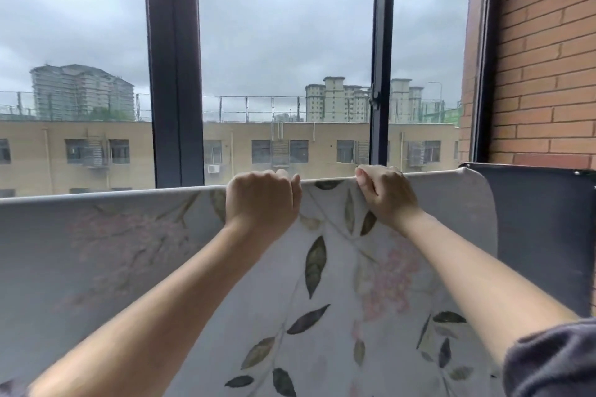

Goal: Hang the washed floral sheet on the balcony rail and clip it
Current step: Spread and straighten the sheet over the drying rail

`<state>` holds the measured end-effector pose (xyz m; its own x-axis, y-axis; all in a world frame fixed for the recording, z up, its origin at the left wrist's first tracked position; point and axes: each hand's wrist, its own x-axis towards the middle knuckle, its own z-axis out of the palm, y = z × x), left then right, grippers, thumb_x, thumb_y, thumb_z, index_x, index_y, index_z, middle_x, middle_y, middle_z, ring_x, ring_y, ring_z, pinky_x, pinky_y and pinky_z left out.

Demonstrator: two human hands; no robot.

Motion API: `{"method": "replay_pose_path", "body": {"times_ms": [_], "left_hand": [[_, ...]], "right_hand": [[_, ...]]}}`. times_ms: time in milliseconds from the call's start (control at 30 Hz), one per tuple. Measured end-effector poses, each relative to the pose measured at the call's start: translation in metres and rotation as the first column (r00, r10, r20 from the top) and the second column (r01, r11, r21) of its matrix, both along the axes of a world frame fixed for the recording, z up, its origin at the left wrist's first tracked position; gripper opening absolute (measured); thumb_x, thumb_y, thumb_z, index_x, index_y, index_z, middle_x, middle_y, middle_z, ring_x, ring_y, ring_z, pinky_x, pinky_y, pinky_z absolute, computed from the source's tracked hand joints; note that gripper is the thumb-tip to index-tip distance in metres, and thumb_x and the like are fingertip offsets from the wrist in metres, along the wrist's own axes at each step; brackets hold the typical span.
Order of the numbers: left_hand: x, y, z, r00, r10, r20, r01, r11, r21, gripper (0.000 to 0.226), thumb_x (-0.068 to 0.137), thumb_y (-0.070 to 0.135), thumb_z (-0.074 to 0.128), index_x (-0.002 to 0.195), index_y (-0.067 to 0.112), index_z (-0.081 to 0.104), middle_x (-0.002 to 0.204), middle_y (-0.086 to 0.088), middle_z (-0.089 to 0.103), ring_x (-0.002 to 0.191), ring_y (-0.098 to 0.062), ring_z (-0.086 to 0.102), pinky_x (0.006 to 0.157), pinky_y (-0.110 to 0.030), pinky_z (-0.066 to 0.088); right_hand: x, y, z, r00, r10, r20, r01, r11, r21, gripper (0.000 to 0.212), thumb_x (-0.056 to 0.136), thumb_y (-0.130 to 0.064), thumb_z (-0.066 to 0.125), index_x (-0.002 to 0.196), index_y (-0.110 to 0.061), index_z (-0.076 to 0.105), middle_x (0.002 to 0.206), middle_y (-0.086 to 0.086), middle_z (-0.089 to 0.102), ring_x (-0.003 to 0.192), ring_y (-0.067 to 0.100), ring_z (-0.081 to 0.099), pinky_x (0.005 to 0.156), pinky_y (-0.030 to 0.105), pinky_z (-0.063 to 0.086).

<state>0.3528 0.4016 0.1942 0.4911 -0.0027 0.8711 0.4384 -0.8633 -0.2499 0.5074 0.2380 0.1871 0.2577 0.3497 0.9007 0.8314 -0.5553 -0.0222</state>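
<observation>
One floral sheet [322,267] hangs over the top of the balcony rail [522,170]. It is grey with pink flowers and dark leaves, and it runs from the far left almost to the right end. Two hands hold its top edge, near each other. The left hand [261,196] is curled tight around the edge. The right hand [385,193] pinches it with bent fingers. Further right, a dark bare bit of rail shows, then one brick wall [548,74].
</observation>
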Motion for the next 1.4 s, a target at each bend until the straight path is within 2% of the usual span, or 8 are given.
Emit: {"method": "replay_pose_path", "body": {"times_ms": [233,600,833,933,1067,1167,1267,1400], "left_hand": [[0.083,-0.091,0.0,0.999,0.032,-0.015,-0.032,0.999,-0.006,0.043,0.098,0.04,0.017,0.078,0.02,0.05,0.066,0.0,0.049,0.057,-0.02,0.043,0.047,-0.024,0.021],[0.216,-0.229,0.003,0.996,0.075,-0.054,-0.082,0.986,-0.143,0.047,0.098,0.037,0.023,0.091,0.015,0.065,0.088,-0.006,0.069,0.079,-0.026,0.063,0.064,-0.03,0.035],[0.252,-0.268,0.002,0.995,0.09,-0.049,-0.097,0.98,-0.174,0.047,0.097,0.034,0.024,0.086,0.015,0.065,0.081,-0.007,0.069,0.074,-0.027,0.063,0.062,-0.03,0.034],[0.261,-0.273,0.0,0.996,0.084,-0.02,-0.086,0.984,-0.158,0.045,0.098,0.033,0.023,0.083,0.014,0.061,0.078,-0.007,0.068,0.068,-0.025,0.06,0.065,-0.031,0.038],[0.28,-0.285,-0.002,0.997,0.082,0.004,-0.081,0.981,-0.174,0.04,0.096,0.032,0.025,0.086,0.011,0.058,0.081,-0.009,0.065,0.071,-0.026,0.059,0.075,-0.035,0.039],[0.297,-0.309,-0.006,0.994,0.096,-0.044,-0.101,0.987,-0.125,0.038,0.095,0.03,0.028,0.09,0.01,0.06,0.09,-0.011,0.063,0.083,-0.029,0.058,0.081,-0.038,0.037],[0.31,-0.329,-0.008,0.976,0.181,-0.12,-0.189,0.98,-0.056,0.038,0.094,0.031,0.031,0.091,0.01,0.063,0.093,-0.01,0.064,0.089,-0.028,0.055,0.087,-0.04,0.032],[0.331,-0.346,-0.018,0.93,0.309,-0.201,-0.314,0.949,0.01,0.043,0.093,0.035,0.031,0.087,0.01,0.066,0.091,-0.01,0.065,0.092,-0.027,0.053,0.087,-0.039,0.032]], "right_hand": [[0.075,-0.085,-0.001,0.999,-0.011,-0.031,0.01,1.0,-0.017,0.046,0.088,-0.047,0.013,0.067,-0.015,0.038,0.062,-0.003,0.043,0.062,0.021,0.039,0.074,0.034,0.035],[0.173,-0.192,0.007,0.989,0.099,0.108,-0.065,0.956,-0.286,0.055,0.094,-0.052,0.014,0.089,-0.015,0.054,0.089,0.005,0.063,0.084,0.026,0.058,0.075,0.032,0.034],[0.22,-0.226,-0.007,0.935,0.275,-0.222,-0.305,0.946,-0.109,0.033,0.1,-0.041,0.031,0.099,-0.017,0.053,0.087,0.003,0.063,0.08,0.024,0.058,0.066,0.034,0.042],[0.237,-0.251,-0.038,0.705,0.417,-0.574,-0.446,0.89,0.099,0.04,0.096,-0.053,0.028,0.095,-0.023,0.055,0.075,-0.013,0.055,0.072,0.01,0.054,0.058,0.025,0.038],[0.256,-0.278,-0.088,0.304,0.531,-0.791,-0.448,0.812,0.373,0.036,0.1,-0.045,0.03,0.089,-0.028,0.06,0.083,-0.011,0.06,0.072,-0.001,0.053,0.061,0.017,0.041],[0.27,-0.295,-0.124,0.184,0.352,-0.918,-0.403,0.879,0.256,0.04,0.101,-0.041,0.027,0.094,-0.017,0.058,0.081,-0.002,0.061,0.072,0.009,0.056,0.056,0.018,0.042],[0.284,-0.3,-0.153,0.121,0.231,-0.965,-0.426,0.891,0.159,0.054,0.1,-0.048,0.023,0.091,-0.01,0.062,0.092,0.007,0.061,0.082,0.017,0.056,0.073,0.024,0.039],[0.313,-0.316,-0.195,0.007,-0.093,-0.996,-0.48,0.873,-0.085,0.073,0.093,-0.065,0.013,0.132,-0.013,0.046,0.125,0.008,0.051,0.116,0.03,0.05,0.095,0.045,0.037]]}}
